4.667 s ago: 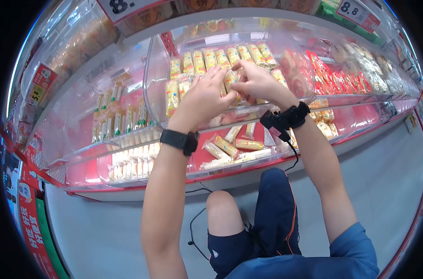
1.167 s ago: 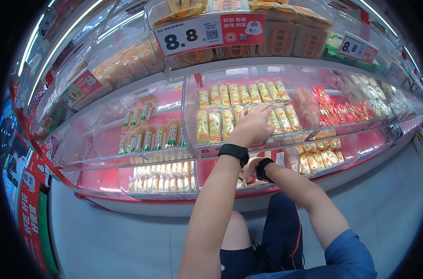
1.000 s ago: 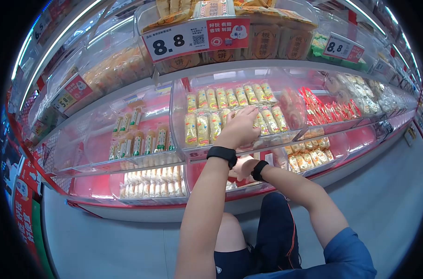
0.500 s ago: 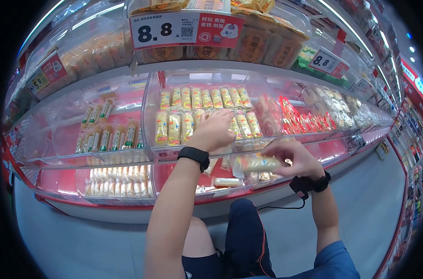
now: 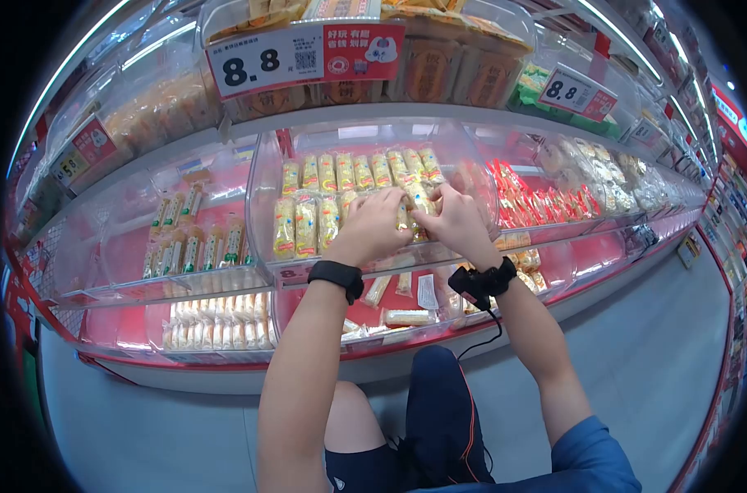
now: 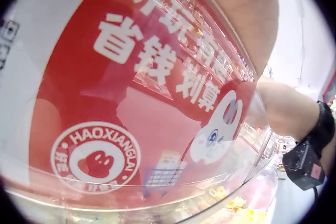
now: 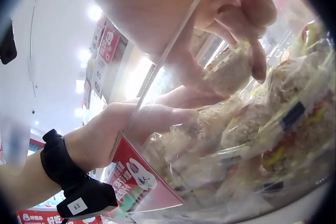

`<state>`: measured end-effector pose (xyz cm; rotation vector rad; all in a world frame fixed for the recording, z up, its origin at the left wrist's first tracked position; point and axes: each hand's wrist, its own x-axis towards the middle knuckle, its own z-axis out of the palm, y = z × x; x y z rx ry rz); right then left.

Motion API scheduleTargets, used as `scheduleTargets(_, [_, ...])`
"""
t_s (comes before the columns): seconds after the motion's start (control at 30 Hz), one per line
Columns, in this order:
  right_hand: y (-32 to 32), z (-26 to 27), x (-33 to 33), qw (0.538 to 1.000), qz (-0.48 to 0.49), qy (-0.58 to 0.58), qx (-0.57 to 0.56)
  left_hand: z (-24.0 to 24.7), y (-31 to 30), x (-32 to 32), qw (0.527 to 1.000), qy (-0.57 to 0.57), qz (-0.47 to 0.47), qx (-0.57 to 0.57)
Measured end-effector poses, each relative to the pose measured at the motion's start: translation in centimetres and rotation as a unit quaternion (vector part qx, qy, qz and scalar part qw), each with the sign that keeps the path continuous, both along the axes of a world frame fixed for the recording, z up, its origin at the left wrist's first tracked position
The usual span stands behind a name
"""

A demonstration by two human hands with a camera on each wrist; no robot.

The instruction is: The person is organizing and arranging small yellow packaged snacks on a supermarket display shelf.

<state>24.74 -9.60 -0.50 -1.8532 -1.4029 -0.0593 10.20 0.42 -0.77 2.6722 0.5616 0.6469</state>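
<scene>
In the head view a clear plastic bin (image 5: 262,197) holds two rows of yellow-wrapped snack bars (image 5: 306,223). My right hand (image 5: 462,220) is over the bin's right part and pinches one wrapped snack bar (image 7: 231,71) between thumb and fingers, above the packed bars. Beside it my left hand (image 5: 372,226) lies over the front row, its fingers reaching onto the bars. From the right wrist the left hand (image 7: 152,116) appears behind the clear front wall, fingers extended along the wrappers. The left wrist view mostly shows a red-and-white price card (image 6: 100,98), hiding that hand's fingers.
Left of the bin are green-labelled sticks (image 5: 194,246); to the right, red packets (image 5: 546,201). A lower shelf has loose bars (image 5: 408,317) and rows of white-wrapped snacks (image 5: 217,322). Overhead juts a shelf edge with a price sign (image 5: 304,59).
My right hand went down to the lower shelf, came up with a wrapped bar, and is now over the upper bin beside the left hand. The left hand stays over the front row.
</scene>
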Motion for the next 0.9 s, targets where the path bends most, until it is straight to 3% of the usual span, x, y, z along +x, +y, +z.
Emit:
scheduleTargets(0.2, [-0.3, -0.1, 0.6, 0.995, 0.028, -0.046, -0.084, -0.4, -0.2, 0.1, 0.999, -0.027, 0.015, 0.03])
scheduleTargets(0.3, [0.0, -0.9, 1.8, 0.995, 0.069, -0.003, -0.067, -0.3, -0.1, 0.2, 1.0, -0.019, 0.013, 0.016])
scheduleTargets(0.4, [-0.3, 0.0, 2.2, 0.98, 0.128, 0.121, -0.089, -0.5, 0.1, 0.3, 1.0, -0.011, 0.019, 0.019])
scheduleTargets(0.6, [-0.5, 0.1, 2.4, 0.992, 0.107, 0.008, -0.061, -0.7, 0.3, 0.4, 0.999, -0.014, 0.024, 0.017])
scheduleTargets(0.7, [-0.2, 0.1, 2.6, 0.989, 0.103, 0.052, -0.091, -0.5, 0.3, 0.3, 1.0, -0.012, 0.019, 0.011])
scheduleTargets(0.8, [0.0, 0.0, 3.0, 0.982, 0.062, 0.159, -0.078, -0.2, 0.2, 0.2, 1.0, -0.004, 0.014, 0.006])
scheduleTargets(0.9, [0.0, -0.5, 2.2, 0.969, 0.081, 0.216, 0.084, -0.4, 0.2, 0.3, 1.0, -0.007, 0.02, 0.014])
